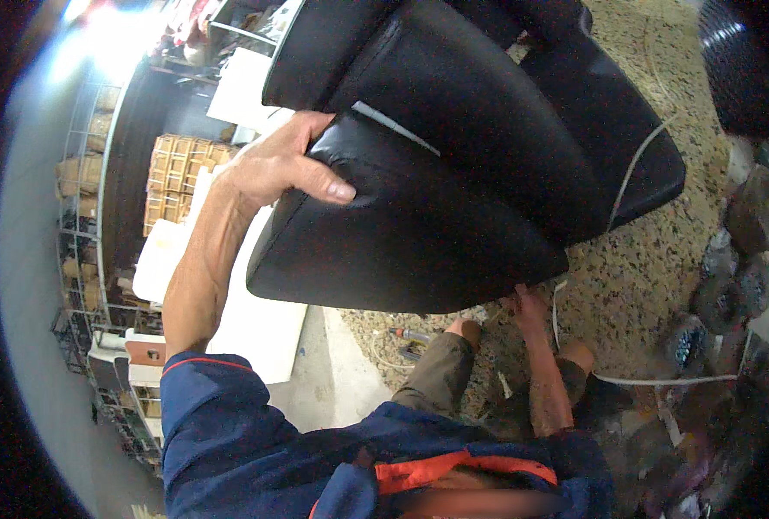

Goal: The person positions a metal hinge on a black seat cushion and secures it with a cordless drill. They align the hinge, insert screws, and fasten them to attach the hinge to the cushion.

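A large black cushion (402,233), leather-like and seamed, is held up at a tilt in front of me. My left hand (289,164) clamps its upper left corner, thumb on the front face and the other fingers hidden behind. At the lower right edge my right hand (527,304) grips the same cushion, its fingers partly out of sight. Directly behind stands another black padded piece (479,95). A thin pale strip (397,128) shows between the two, close to my left hand. Farther right rests a black padded part (609,112) on the speckled floor.
A pale cord (635,164) runs over the black parts and floor at right. A tool with an orange and grey handle (408,334) lies near my feet. Bundled round items (734,285) line the right side; wire shelving (82,199) and a woven wooden crate (177,177) stand left.
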Demonstrator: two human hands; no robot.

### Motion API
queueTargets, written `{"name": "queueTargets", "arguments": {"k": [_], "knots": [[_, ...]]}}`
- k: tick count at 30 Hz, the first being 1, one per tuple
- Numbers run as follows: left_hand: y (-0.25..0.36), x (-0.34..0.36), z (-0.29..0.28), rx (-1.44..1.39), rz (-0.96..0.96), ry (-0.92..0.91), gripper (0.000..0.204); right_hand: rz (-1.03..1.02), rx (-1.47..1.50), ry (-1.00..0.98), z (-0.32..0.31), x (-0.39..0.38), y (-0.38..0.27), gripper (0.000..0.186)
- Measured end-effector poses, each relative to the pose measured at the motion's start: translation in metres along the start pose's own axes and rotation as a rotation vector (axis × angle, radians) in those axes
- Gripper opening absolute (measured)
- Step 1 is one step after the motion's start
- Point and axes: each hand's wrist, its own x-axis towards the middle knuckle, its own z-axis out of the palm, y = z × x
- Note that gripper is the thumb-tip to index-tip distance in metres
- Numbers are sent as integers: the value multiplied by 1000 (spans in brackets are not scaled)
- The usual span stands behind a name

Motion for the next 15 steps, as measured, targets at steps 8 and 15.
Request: {"name": "queueTargets", "arguments": {"k": [8, 15], "knots": [[-12, -35, -3, -96, 127, -169, 52, -29, 15, 144, 10, -83, -15, 58], [-82, -160, -11, -116, 180, 78, 59, -216, -272, 166, 4, -161, -67, 46]]}}
